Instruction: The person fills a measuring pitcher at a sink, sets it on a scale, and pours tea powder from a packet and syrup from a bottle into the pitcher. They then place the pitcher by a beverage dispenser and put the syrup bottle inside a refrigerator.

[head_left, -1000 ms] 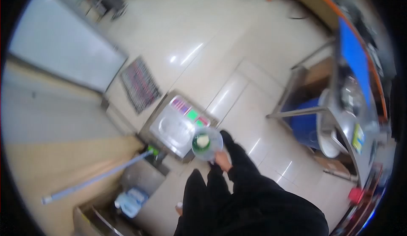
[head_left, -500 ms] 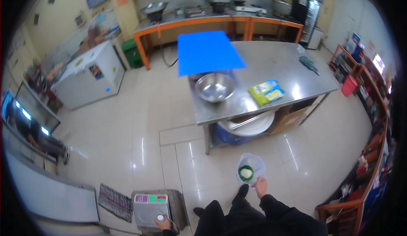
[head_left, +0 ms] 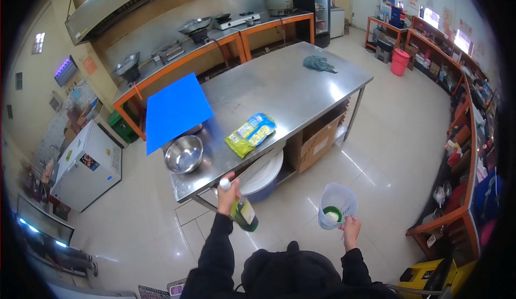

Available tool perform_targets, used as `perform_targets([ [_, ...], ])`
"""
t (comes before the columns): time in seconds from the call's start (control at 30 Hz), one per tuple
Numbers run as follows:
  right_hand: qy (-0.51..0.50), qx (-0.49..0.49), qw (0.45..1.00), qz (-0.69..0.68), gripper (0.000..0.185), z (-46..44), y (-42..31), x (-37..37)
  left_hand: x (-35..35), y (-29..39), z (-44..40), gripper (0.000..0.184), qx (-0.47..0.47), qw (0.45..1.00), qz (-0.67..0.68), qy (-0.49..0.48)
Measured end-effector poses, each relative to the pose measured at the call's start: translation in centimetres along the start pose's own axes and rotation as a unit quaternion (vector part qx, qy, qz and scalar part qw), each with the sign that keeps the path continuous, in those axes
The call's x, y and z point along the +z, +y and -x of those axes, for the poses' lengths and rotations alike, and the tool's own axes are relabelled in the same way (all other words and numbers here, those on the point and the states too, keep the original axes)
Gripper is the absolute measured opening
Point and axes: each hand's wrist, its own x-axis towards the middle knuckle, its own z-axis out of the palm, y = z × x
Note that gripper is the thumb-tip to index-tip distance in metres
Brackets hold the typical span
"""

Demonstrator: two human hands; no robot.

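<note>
My left hand (head_left: pixel 228 198) is wrapped around the neck of a bottle (head_left: pixel 245 215) with a white cap, a pale label and green contents; it hangs tilted beside the front corner of the steel table. Out to the right, my right hand (head_left: pixel 350 229) grips the handle of a translucent plastic measuring jug (head_left: pixel 338 198). Green liquid with a whitish patch lies in the bottom of the jug. Nearest to the bottle on the steel table (head_left: pixel 242 89) are a green and blue packet (head_left: pixel 251 134) and a shiny steel bowl (head_left: pixel 184 154).
A flat blue panel (head_left: pixel 177 111) covers part of the table's left end. Beneath the table are a large white-lidded tub (head_left: pixel 263 175) and a cardboard box (head_left: pixel 318 146). Shelving (head_left: pixel 466 132) lines the right side; a yellow object (head_left: pixel 430 272) stands at lower right.
My left hand has lifted the bottle up from the scale at lower left and brought it toward the table. The jug has moved up slightly, and my view has turned right.
</note>
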Motion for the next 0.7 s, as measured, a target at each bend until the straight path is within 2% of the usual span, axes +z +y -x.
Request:
perform_targets([
  [0.03,0.008,-0.004,1.0,-0.012,0.019,-0.7,-0.8,-0.6,1.5,0.9,-2.4,0.047,-0.017,0.999,0.031,-0.022],
  [0.1,0.02,-0.001,0.999,-0.038,0.02,-1.9,-2.0,-1.5,4.4,3.5,-6.7,0.045,-0.056,0.996,0.07,-0.027],
  [0.2,0.038,0.011,0.997,-0.073,0.028,-3.8,-3.9,-2.4,6.9,5.4,-12.8,0.027,-0.158,0.977,0.14,-0.039],
  [0.37,0.047,0.043,0.994,-0.091,0.042,-8.3,-6.3,-3.8,8.4,3.3,-23.9,0.022,-0.249,0.964,0.08,-0.056],
  [0.5,-0.011,0.09,0.993,-0.072,0.042,-12.7,-9.9,-4.4,7.4,0.8,-30.7,0.02,-0.313,0.942,0.069,-0.1],
  [0.53,-0.025,0.1,0.993,-0.062,0.041,-14.2,-10.7,-4.5,7.1,0.0,-32.1,0.019,-0.308,0.944,0.054,-0.1],
  [0.57,-0.027,0.109,0.992,-0.055,0.041,-15.5,-11.6,-4.9,6.3,-0.5,-32.9,0.018,-0.27,0.95,0.046,-0.151],
  [0.6,-0.044,0.123,0.991,-0.044,0.041,-17.1,-12.6,-5.1,4.7,-3.1,-34.6,0.018,0.016,0.906,-0.269,-0.326],
  [0.63,-0.057,0.136,0.988,-0.039,0.041,-18.6,-13.8,-5.1,5.5,-2.5,-36.0,0.023,-0.33,0.915,0.024,-0.229],
  [0.67,-0.076,0.152,0.985,-0.033,0.04,-20.1,-14.8,-5.2,5.9,-2.2,-36.0,0.025,-0.392,0.894,0.084,-0.2],
  [0.7,-0.068,0.151,0.985,-0.048,0.042,-21.2,-15.8,-5.3,5.2,-4.1,-38.0,0.027,-0.486,0.847,0.128,-0.174],
])
